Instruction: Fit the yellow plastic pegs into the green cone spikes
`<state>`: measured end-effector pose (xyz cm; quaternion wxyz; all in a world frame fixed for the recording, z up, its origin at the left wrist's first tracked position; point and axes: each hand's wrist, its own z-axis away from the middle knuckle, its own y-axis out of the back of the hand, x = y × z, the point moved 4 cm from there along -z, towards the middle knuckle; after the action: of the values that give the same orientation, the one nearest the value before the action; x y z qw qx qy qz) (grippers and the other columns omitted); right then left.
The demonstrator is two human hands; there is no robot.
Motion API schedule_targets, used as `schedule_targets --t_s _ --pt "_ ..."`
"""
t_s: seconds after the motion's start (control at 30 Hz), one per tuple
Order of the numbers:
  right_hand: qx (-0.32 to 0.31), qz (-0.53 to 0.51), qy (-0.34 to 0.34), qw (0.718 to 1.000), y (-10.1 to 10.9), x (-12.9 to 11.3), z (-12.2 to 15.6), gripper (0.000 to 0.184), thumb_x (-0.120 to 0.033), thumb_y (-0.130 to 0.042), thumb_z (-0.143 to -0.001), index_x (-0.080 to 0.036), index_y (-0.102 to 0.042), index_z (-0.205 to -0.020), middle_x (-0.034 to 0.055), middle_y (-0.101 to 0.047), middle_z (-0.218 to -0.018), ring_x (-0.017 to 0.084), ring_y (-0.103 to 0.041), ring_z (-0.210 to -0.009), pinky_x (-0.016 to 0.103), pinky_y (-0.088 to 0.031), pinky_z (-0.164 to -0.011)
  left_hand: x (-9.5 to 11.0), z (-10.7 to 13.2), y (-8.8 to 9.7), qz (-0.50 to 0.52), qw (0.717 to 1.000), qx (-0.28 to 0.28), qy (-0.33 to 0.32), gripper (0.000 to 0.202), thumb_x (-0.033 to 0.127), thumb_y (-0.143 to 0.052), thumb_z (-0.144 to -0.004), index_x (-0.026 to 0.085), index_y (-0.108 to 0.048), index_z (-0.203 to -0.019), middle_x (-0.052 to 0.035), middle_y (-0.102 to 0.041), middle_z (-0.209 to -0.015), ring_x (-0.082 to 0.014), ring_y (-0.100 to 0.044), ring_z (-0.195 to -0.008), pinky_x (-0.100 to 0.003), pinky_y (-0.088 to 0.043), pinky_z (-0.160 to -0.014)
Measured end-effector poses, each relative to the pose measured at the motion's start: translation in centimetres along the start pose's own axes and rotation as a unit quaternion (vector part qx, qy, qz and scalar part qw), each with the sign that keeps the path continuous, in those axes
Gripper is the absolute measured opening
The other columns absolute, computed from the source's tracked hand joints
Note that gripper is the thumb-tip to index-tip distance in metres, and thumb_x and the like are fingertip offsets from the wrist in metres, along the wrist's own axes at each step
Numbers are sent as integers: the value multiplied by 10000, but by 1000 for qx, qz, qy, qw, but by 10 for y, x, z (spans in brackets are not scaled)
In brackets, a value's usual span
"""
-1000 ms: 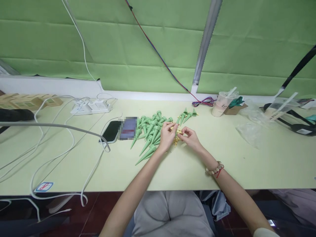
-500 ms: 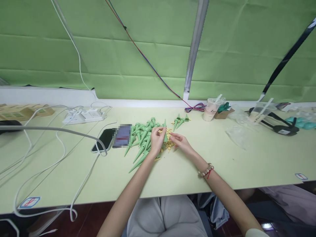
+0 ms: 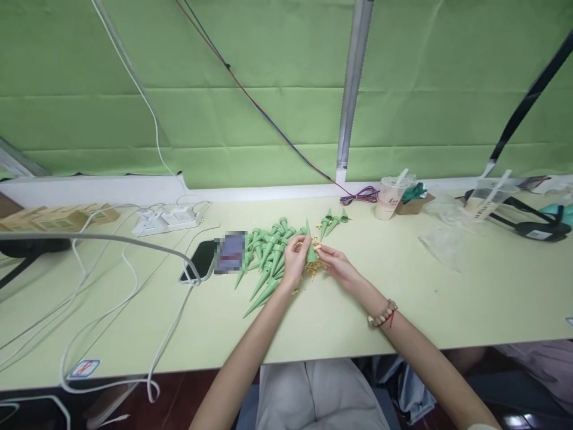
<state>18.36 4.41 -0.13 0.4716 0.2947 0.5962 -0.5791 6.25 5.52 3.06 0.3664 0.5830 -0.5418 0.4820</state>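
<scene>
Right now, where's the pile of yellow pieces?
Head view: the pile of yellow pieces is mid-table, between the left hand and right hand, partly hidden by the held green cone, just right of the large cone pile.

dark-screened phone point(image 3: 205, 257), white power strip point(image 3: 168, 222) behind it, coiled wires point(image 3: 366, 194), cup point(image 3: 385, 206) with straw point(image 3: 401, 177) beside small brown box point(image 3: 414, 206)

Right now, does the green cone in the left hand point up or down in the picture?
Up: the green cone in the left hand narrows toward the picture's top.
</scene>
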Motion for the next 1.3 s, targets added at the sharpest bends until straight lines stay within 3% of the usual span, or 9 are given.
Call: schedule_targets --t_s 0.2,0.47,0.57,0.67,0.77,0.87,1.0,1.13,1.3 --pt "70 -15 44 996 7 0 -1 382 -334 -729 -591 -238 -635 -949 7 -633 -888 97 -542 -684 182 -366 -507 1 4 -10 -51 993 -105 -18 301 433 -561 -736 145 -644 -749 -39 -627 -738 -121 -548 -652 -238 -429 -618" --pt "129 214 240 938 10 -20 -2 262 -363 -632 -668 -182 -627 -857 67 -646 -857 168 -561 -749 249 -429 -554 0 7 -11 -107 989 -96 -31 332 463 -552 -734 146 -635 -791 14 -515 -583 -82 -439 -519 -205 -380 -489" --pt "128 260 260 921 9 -23 2 193 -329 -591 -712 -184 -621 -835 71 -637 -859 172 -560 -743 233 -402 -487 -1 9 -14 -51 993 -109 8 357 488 -497 -770 164 -612 -864 5 -535 -654 -67 -426 -499 -192 -376 -450" --pt "127 324 320 881 8 -26 7 102 -269 -558 -744 -199 -628 -769 53 -613 -782 174 -544 -747 254 -421 -531 -7 9 -16 19 990 -118 79 364 493 -472 -783 173 -596 -905 -33 -580 -868 -41 -422 -477 -184 -354 -412" --pt "111 363 351 856 7 -28 9 110 -265 -543 -762 -215 -634 -726 41 -593 -729 176 -528 -757 268 -431 -560 -11 7 -17 32 982 -142 120 372 486 -465 -788 172 -600 -933 -36 -572 -894 -22 -387 -442 -176 -293 -380" --pt "74 313 294 900 8 -27 3 166 -336 -610 -719 -213 -636 -828 44 -620 -847 157 -543 -714 242 -432 -492 -11 5 -14 30 985 -128 112 372 480 -458 -795 169 -599 -941 -31 -574 -856 -33 -400 -452 -186 -296 -390" --pt "32 176 133 975 11 -20 -7 338 -477 -618 -682 -186 -654 -850 54 -639 -842 131 -562 -644 207 -432 -442 -6 2 -10 -43 992 -114 33 348 447 -429 -825 180 -586 -984 -51 -600 -924 -106 -541 -657 -217 -414 -536" --pt "32 110 47 992 15 -15 -8 312 -434 -700 -611 -171 -666 -775 41 -630 -812 109 -564 -664 178 -438 -481 0 1 -12 -153 977 -129 -80 277 331 -413 -855 177 -573 -1021 -68 -588 -1064 -159 -519 -1009 -286 -397 -880" --pt "-28 101 52 993 11 -11 -9 338 -431 -708 -596 -180 -616 -804 23 -611 -822 122 -585 -722 183 -442 -503 0 6 -15 -245 943 -159 -157 250 255 -379 -868 197 -567 -1023 -67 -557 -1025 -155 -504 -1003 -301 -368 -916"
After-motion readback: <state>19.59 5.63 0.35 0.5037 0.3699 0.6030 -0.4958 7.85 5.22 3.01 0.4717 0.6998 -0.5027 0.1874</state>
